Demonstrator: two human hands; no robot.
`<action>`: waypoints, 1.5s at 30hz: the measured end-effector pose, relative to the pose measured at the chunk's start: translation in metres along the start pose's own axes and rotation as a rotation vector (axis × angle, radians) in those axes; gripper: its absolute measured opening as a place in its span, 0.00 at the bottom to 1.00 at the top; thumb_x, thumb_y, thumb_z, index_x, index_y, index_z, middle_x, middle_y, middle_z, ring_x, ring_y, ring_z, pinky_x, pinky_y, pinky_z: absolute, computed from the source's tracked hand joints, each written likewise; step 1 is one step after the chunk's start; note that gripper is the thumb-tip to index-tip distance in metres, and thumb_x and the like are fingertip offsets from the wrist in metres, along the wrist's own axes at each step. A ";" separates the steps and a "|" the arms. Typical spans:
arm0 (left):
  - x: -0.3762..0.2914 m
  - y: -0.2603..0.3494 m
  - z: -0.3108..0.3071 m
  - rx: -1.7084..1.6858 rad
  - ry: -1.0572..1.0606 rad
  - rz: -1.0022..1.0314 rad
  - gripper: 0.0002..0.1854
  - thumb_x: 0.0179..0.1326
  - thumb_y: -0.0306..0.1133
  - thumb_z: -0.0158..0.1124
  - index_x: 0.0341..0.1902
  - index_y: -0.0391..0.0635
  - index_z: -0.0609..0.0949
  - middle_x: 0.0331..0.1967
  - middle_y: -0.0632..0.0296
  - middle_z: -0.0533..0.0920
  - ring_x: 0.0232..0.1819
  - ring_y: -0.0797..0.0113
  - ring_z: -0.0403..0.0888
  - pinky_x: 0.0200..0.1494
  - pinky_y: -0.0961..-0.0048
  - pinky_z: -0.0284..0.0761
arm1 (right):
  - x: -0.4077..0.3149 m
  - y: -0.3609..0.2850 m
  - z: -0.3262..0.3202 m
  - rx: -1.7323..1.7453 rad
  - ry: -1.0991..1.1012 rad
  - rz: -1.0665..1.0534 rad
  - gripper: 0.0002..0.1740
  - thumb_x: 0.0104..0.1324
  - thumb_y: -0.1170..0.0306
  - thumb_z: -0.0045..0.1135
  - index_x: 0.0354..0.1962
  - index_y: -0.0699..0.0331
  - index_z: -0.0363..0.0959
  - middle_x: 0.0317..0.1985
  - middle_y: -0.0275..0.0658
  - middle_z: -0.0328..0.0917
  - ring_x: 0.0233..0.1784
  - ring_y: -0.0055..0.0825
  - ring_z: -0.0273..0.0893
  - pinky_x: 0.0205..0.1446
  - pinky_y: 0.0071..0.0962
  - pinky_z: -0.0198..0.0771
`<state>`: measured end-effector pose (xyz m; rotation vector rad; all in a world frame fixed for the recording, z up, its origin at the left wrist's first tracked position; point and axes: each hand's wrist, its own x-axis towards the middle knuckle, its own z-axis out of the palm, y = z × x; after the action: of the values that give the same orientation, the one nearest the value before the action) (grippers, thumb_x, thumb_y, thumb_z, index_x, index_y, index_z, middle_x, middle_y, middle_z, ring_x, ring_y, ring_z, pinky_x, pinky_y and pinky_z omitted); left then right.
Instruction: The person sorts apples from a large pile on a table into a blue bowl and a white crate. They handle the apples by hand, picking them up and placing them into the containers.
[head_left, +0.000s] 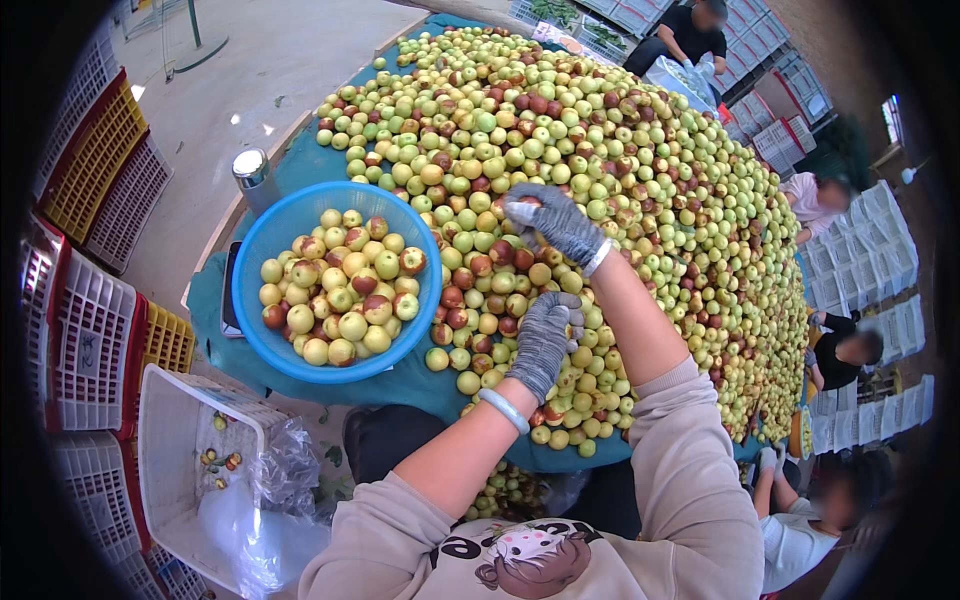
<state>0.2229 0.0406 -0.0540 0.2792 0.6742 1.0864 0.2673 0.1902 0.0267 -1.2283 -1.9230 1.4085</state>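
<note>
A large heap of green and reddish-brown jujube fruits (600, 157) covers a table with a teal cloth (300, 375). My left hand (546, 337), in a grey knit glove, is over the near part of the heap with its fingers curled; whether a fruit is inside cannot be told. Farther up the heap, my right hand (553, 217), gloved the same way, has its fingers curled round a reddish fruit (529, 201). To the left of both hands stands a blue plastic basket (247, 315), partly filled with yellowish and red-patched jujubes (341, 289).
A metal flask (253, 176) and a phone-like object (229, 292) lie beside the basket. A white crate (161, 450) with plastic film (247, 525) stands lower left, near stacked crates (94, 345). Several people sit round the heap, one (799, 510) at lower right.
</note>
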 end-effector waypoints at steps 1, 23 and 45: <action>-0.002 0.002 0.003 0.002 -0.001 0.002 0.08 0.70 0.28 0.49 0.46 0.44 0.77 0.33 0.64 0.80 0.27 0.75 0.77 0.24 0.79 0.72 | -0.003 0.008 -0.023 -0.202 0.133 0.093 0.09 0.69 0.66 0.60 0.43 0.59 0.82 0.34 0.33 0.81 0.30 0.17 0.77 0.33 0.24 0.78; 0.013 0.020 -0.015 -0.034 0.301 0.438 0.21 0.70 0.35 0.58 0.64 0.46 0.71 0.56 0.60 0.76 0.49 0.70 0.78 0.50 0.71 0.78 | -0.111 0.036 -0.011 -1.123 -0.103 0.112 0.26 0.74 0.54 0.50 0.67 0.45 0.68 0.46 0.43 0.77 0.48 0.41 0.79 0.53 0.42 0.75; -0.004 0.024 0.001 0.091 0.175 0.272 0.22 0.77 0.41 0.47 0.69 0.45 0.66 0.64 0.54 0.69 0.41 0.68 0.85 0.29 0.81 0.80 | 0.022 0.026 -0.064 -1.061 0.484 -0.073 0.19 0.69 0.63 0.56 0.55 0.58 0.74 0.53 0.49 0.74 0.57 0.46 0.76 0.64 0.43 0.70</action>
<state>0.2052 0.0477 -0.0393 0.3644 0.8603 1.3530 0.3166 0.2438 0.0237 -1.6690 -2.3115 -0.0952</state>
